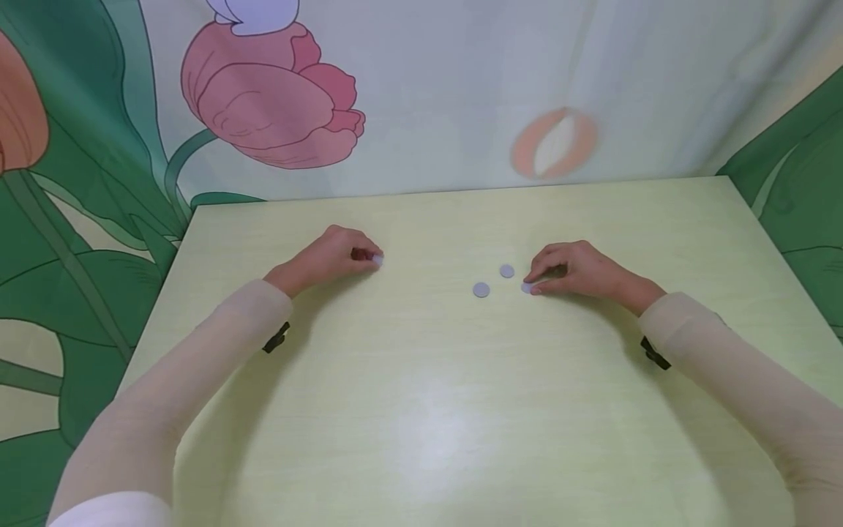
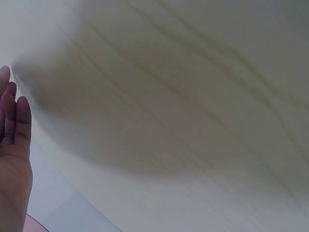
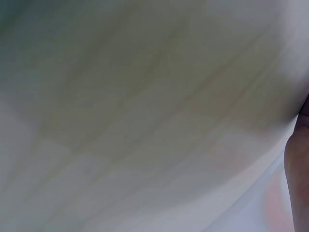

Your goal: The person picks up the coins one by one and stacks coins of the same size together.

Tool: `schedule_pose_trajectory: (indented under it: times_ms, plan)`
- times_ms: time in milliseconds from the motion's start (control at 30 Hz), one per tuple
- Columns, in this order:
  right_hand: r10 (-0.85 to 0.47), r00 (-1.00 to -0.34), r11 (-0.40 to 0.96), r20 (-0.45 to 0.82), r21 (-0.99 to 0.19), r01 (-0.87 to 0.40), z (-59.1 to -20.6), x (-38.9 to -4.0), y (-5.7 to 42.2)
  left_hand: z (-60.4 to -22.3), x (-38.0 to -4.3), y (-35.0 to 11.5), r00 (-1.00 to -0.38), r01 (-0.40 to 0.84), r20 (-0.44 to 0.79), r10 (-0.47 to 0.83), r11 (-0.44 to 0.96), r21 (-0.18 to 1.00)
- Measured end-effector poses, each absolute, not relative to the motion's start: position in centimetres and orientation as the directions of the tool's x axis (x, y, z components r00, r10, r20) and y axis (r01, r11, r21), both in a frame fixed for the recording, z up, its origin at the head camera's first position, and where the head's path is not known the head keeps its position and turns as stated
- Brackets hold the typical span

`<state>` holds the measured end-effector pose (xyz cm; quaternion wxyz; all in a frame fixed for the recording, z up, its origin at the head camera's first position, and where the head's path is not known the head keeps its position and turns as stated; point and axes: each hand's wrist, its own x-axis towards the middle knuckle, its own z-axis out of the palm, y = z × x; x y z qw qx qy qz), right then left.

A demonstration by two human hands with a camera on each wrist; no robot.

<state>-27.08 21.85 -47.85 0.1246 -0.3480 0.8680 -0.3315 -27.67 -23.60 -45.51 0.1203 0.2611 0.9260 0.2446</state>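
Note:
In the head view my left hand pinches a small pale round disc between thumb and fingertips, low over the left part of the table. My right hand has its thumb and fingertips on another pale disc, pinching it at the table surface. Just left of that hand lie two more flat discs, a farther one and a nearer one. The left wrist view has only part of the left hand at its edge, the right wrist view a sliver of the right hand; neither shows a disc.
A light wood-grain table spreads under both arms. Behind its back edge hangs a curtain printed with flowers and leaves. Dark wrist straps show under the sleeves.

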Motion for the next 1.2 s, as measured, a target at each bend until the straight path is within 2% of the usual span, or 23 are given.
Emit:
schedule_pose_trajectory:
  times_ms: [300, 600, 867, 1200]
  plan:
    - [-0.699, -0.713, 0.514, 0.047, -0.661, -0.547, -47.9, -27.0, 21.9, -45.1, -26.9, -22.3, -0.826, 0.444, -0.002, 0.563, 0.653, 0.613]
    - [-0.702, -0.711, 0.522, 0.041, -0.65, -0.552, -47.9, -27.2, 21.9, -45.2, -26.8, -21.0, -0.812, 0.443, 0.038, 0.583, 0.571, 0.692]
    - [-0.697, -0.717, 0.527, 0.026, -0.659, -0.537, -47.6, -27.0, 21.8, -45.1, -26.8, -19.7, -0.78, 0.472, 0.085, 0.621, 0.492, 0.731]
    - [-0.696, -0.718, 0.534, 0.017, -0.656, -0.533, -47.5, -27.0, 21.9, -45.0, -27.0, -17.5, -0.756, 0.492, 0.097, 0.648, 0.464, 0.736]
